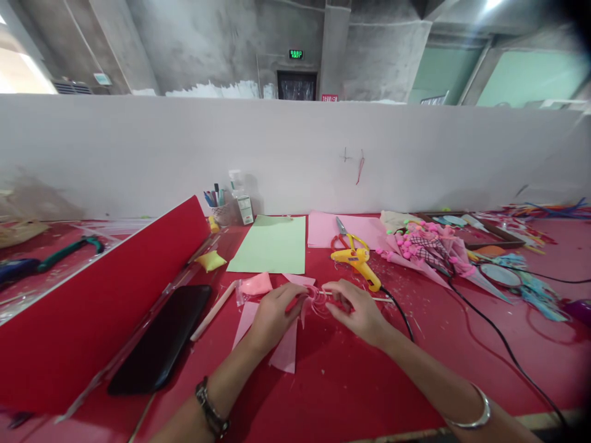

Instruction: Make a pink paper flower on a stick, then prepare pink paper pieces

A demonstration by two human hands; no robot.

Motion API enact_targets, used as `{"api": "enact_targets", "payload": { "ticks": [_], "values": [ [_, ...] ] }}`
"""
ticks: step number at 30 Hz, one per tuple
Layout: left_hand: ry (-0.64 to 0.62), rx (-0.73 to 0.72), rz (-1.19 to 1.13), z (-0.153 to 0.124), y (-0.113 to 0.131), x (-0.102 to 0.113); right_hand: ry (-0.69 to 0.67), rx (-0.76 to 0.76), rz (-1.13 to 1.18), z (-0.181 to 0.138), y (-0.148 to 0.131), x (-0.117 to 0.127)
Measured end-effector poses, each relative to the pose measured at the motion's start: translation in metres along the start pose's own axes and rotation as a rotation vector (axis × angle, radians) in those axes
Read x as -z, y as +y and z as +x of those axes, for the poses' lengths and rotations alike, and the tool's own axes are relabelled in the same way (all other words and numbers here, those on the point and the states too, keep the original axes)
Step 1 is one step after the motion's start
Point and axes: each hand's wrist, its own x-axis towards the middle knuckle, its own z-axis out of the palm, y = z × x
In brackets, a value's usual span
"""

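Cord loops (316, 303), pink — left hand (277, 311) pinching them, right hand (357, 309) curled alongside — its grip unclear

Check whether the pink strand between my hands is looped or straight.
Looped: the pink strand curls in rings between left hand and right hand.

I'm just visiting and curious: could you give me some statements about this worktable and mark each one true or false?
1. The left hand and right hand are both at the pink loops. True.
2. The glue gun is blue. False: the glue gun is yellow.
3. The pens lie loose on the table. False: the pens stand in a cup.
4. A silver bangle is on the right arm. True.
5. The green paper is right of the glue gun. False: the green paper is on its left.
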Motion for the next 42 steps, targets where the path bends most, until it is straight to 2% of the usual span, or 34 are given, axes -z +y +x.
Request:
{"api": "enact_targets", "payload": {
  "ticks": [4,10,17,23,26,29,32,35,37,39,42],
  "values": [
    [-0.089,-0.001,-0.003,-0.001,-0.001,-0.002,-0.113,0.015,-0.005,0.001,0.000,0.001],
    [-0.085,0.000,-0.057,-0.001,-0.002,-0.001,-0.133,0.034,-0.022,0.001,0.001,0.001],
    [0.003,-0.046,-0.152,0.000,0.001,0.005,-0.091,0.040,-0.020,0.001,0.002,-0.001],
    [0.190,0.055,-0.273,-0.001,-0.002,0.006,-0.175,0.049,-0.062,0.001,0.006,-0.005],
    [0.186,0.080,-0.276,-0.001,-0.003,0.006,-0.175,0.030,-0.105,0.002,0.006,-0.006],
    [0.128,0.093,-0.274,0.002,-0.003,0.011,-0.152,-0.007,-0.165,0.002,0.007,-0.007],
    [0.062,0.182,-0.298,0.007,-0.002,0.029,-0.117,-0.019,-0.180,0.001,0.008,-0.007],
    [-0.125,0.249,-0.358,0.007,0.006,0.052,-0.068,-0.010,-0.148,0.001,0.009,-0.006],
    [-0.325,0.170,-0.320,0.002,0.013,0.062,-0.045,-0.010,-0.131,0.001,0.008,-0.005],
    [-0.509,0.022,-0.186,-0.009,0.018,0.064,-0.029,-0.011,-0.125,0.002,0.007,-0.004],
    [-0.614,-0.172,0.153,-0.028,0.018,0.053,-0.022,0.003,-0.124,0.002,0.007,-0.004]
  ]
}}
